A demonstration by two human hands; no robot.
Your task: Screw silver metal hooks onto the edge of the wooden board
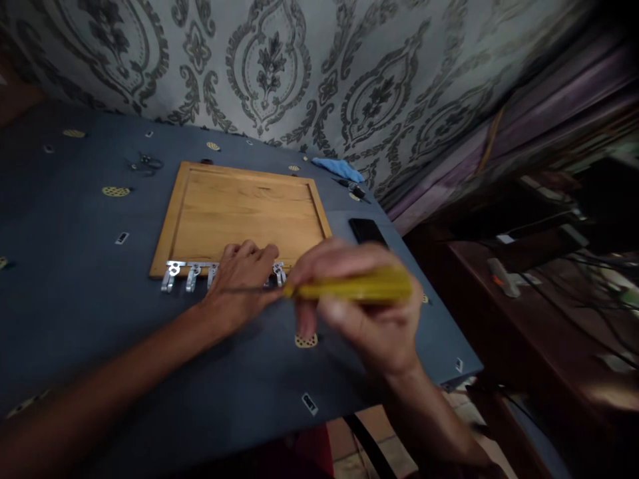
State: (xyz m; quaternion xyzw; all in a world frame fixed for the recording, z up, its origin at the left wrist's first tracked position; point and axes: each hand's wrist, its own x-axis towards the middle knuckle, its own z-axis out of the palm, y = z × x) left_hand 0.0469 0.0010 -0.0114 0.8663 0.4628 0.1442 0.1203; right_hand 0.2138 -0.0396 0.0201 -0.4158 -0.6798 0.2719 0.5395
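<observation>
A wooden board (249, 213) with a raised frame lies on the blue-covered table (74, 299). Along its near edge runs a metal hook rail (187, 271) with several silver hooks. My left hand (242, 279) rests on that rail, fingers curled down onto the board's edge and the hooks. My right hand (362, 306) grips a yellow-handled screwdriver (357, 286), held level, its thin shaft pointing left toward my left hand's fingertips.
A black phone (368, 231) lies right of the board. A blue cloth (337, 168) and a small tool (352, 188) sit at the back right, scissors (144, 161) at the back left. Patterned wallpaper stands behind. A dark cluttered shelf (539, 266) is on the right.
</observation>
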